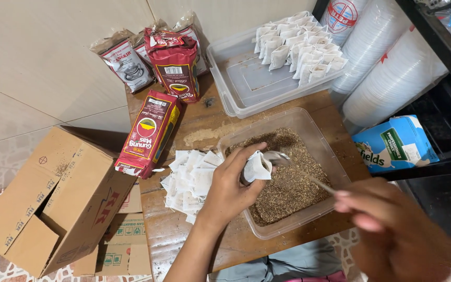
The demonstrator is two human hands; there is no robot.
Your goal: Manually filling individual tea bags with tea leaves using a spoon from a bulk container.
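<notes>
Left hand (230,190) clasped around a small white paper filter pouch (257,167), holding its mouth open over a clear plastic tub of loose brown tea leaves (309,133). Right hand (392,235), blurred at the near right, pinching the handle of a metal spoon (280,158) whose bowl sits at the pouch mouth. Tub resting on a worn wooden tabletop (184,230), some tea dust spilled just behind it.

Just left of the tub, touching the left wrist area, a loose heap of flat empty white paper pouches (189,183). Further left, lying flat and angled, a red rectangular tea packet with a round yellow-and-black emblem (148,133). Behind it, standing upright, a second red tea packet with a crumpled top and white barcode label (176,65). Against the beige tiled wall, brownish-grey packets with white labels (123,60).

Toward the back, a clear shallow plastic tray (246,83) carrying rows of filled white pouches (301,44) at its right end. To the right, stacks of translucent white plastic cups in sleeves (387,68), one with a red mark. Lying on its side below those, a blue-and-white carton with a green label patch (395,143). On the floor at left, an open brown cardboard box with red print (58,203).
</notes>
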